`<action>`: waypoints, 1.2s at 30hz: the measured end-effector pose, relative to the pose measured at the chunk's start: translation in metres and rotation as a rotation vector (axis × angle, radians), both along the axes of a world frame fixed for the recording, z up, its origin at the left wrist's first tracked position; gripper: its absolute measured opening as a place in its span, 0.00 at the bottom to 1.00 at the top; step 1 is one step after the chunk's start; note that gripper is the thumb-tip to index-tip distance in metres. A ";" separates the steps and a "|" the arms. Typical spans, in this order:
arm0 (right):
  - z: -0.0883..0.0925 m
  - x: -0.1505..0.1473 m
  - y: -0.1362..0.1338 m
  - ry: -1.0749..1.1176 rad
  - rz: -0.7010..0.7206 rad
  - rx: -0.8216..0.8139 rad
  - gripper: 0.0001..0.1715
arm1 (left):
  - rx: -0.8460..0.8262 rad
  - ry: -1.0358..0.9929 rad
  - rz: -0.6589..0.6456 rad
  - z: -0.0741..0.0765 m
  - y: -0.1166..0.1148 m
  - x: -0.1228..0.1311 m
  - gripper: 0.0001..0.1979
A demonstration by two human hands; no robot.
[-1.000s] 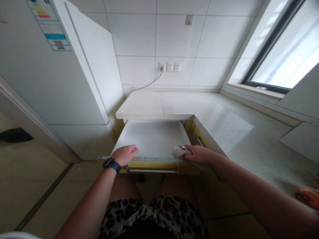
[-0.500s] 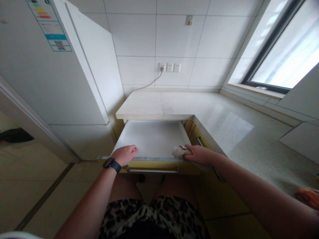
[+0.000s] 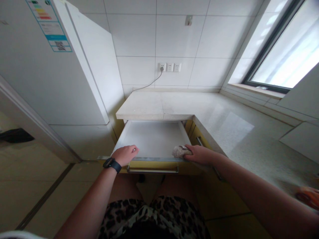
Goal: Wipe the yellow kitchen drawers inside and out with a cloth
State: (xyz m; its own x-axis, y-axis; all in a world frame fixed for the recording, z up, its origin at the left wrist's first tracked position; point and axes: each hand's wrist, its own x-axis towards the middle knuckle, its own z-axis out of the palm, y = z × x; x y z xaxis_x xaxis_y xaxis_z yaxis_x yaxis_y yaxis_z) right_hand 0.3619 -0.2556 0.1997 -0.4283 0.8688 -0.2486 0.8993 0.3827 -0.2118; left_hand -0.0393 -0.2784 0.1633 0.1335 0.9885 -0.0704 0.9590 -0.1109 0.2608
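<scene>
A pulled-out drawer (image 3: 156, 132) with a white inside and a yellow front lies before me under the counter. My left hand (image 3: 126, 154), a dark watch on its wrist, is curled over the left part of the drawer's front edge, fingers closed and partly hidden. At the right front corner, my right hand (image 3: 199, 154) is closed around a bunched greyish-white cloth (image 3: 179, 151). The cloth touches the inside of the drawer near the front edge. A metal bar handle (image 3: 153, 171) runs across the yellow front, below and between both hands.
The pale stone countertop (image 3: 224, 113) runs behind the drawer and down the right side. A tall white fridge (image 3: 74, 76) stands at the left. A cable (image 3: 148, 85) hangs from the wall sockets (image 3: 169, 67). Yellow cabinet doors with another handle (image 3: 199, 141) flank the drawer's right side.
</scene>
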 end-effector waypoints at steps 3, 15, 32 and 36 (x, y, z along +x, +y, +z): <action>0.000 0.000 0.000 -0.003 -0.001 0.001 0.30 | 0.006 -0.003 -0.002 0.000 0.000 0.000 0.21; 0.001 0.000 0.000 0.007 -0.003 -0.014 0.31 | 0.017 0.001 -0.005 -0.003 0.001 -0.002 0.21; 0.000 0.000 -0.001 -0.012 -0.006 0.003 0.31 | 0.011 0.000 -0.002 -0.002 0.001 0.000 0.20; 0.000 0.000 -0.001 -0.007 -0.008 -0.001 0.29 | 0.026 -0.004 -0.010 -0.003 0.002 -0.001 0.20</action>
